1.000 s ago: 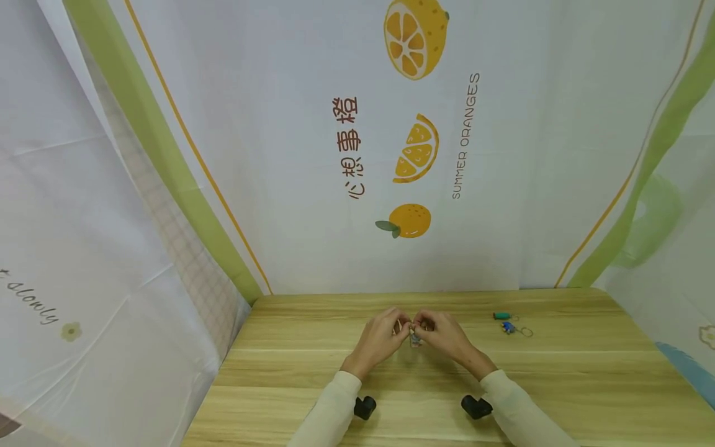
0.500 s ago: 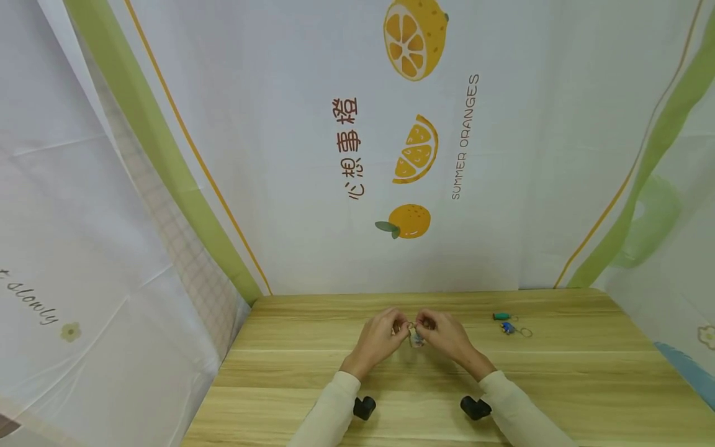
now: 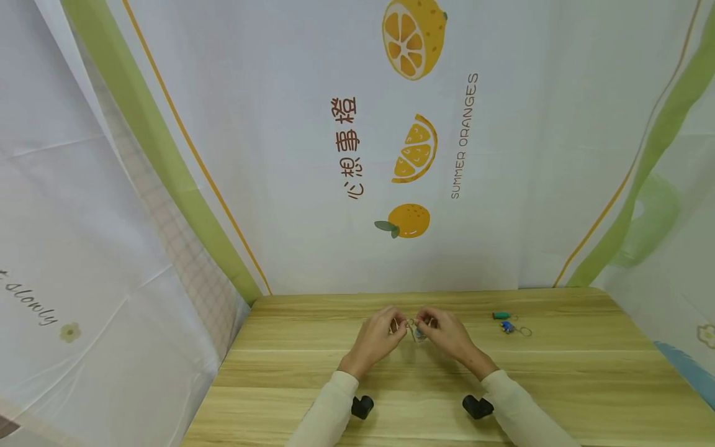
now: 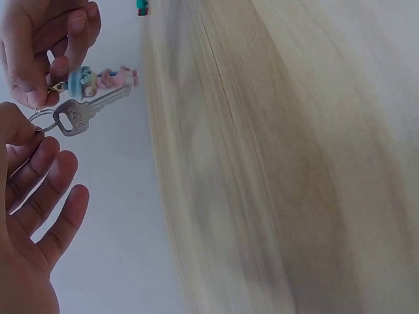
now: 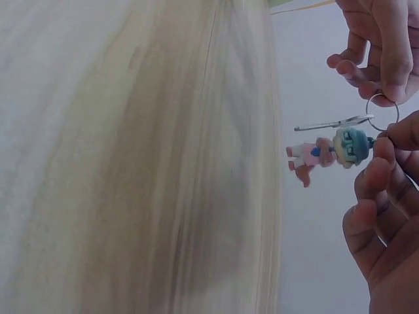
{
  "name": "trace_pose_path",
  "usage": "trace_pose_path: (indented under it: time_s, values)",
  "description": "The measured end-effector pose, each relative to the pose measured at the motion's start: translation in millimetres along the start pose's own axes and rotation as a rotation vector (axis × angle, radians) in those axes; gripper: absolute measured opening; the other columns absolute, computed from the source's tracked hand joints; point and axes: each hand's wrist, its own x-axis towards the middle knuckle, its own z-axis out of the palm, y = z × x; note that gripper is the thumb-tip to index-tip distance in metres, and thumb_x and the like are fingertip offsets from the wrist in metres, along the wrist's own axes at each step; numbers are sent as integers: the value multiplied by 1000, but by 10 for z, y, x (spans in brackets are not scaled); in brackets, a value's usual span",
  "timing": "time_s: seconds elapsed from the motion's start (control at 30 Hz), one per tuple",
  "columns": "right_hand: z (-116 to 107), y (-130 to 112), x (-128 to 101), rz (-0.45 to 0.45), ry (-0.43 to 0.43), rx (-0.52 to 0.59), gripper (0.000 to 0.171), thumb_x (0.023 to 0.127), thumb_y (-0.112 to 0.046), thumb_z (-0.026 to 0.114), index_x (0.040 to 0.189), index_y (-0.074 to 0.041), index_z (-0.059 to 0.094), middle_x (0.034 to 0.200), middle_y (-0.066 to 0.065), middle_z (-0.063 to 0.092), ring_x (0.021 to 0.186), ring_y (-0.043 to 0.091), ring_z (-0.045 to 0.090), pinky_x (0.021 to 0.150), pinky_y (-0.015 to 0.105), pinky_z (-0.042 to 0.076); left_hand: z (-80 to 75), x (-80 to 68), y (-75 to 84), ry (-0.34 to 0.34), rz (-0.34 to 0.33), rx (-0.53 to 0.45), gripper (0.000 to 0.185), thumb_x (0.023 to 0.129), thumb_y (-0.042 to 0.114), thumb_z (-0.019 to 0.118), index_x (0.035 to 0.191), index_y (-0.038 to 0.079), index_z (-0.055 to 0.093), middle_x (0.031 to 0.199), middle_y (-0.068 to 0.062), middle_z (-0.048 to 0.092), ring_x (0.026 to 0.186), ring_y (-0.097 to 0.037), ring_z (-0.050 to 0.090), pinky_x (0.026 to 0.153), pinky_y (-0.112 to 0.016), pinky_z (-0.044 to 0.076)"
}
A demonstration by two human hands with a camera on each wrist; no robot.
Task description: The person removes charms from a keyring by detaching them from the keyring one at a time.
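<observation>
Both hands meet above the wooden surface (image 3: 313, 366): left hand (image 3: 375, 340) pinches the thin metal split ring (image 4: 40, 120) at 9 o'clock, right hand (image 3: 447, 337) pinches the small pink-and-blue doll charm (image 5: 327, 152) at 3, silver key (image 4: 84, 114) dangling between, equally near.

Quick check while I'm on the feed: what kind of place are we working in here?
Probably a staged tabletop booth, not a lived-in room: a wooden table walled in by printed cloth with oranges, where both hands work a key ring carrying a key.
</observation>
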Motion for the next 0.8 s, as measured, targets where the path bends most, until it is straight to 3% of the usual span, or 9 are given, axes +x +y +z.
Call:
trace_pose_path:
  time_s: [0.27,0.6,0.8]
  values:
    - [-12,14,22,-20,-12,13,5,104,-16,70,101,-15,74,88,-6,71,69,1,55,62,23,47,-7,2,11,-8,10,-2,5,105,15,67,104,15,71,96,4,69,77,-1,58,65,-15,48]
    - [-6,10,21,-126,-13,5,5,103,-14,72,99,-17,74,86,-7,71,67,-1,53,59,23,48,-12,25,33,-32,-17,-8,9,107,18,66,109,14,73,100,3,71,78,-1,57,66,-15,48]
    - [-12,-11,8,-110,-6,0,5,101,-12,72,100,-17,75,85,-8,70,67,-1,53,59,23,47,-11,38,44,-20,11,5,5,105,14,68,105,13,73,96,2,71,77,-1,57,66,-15,49]
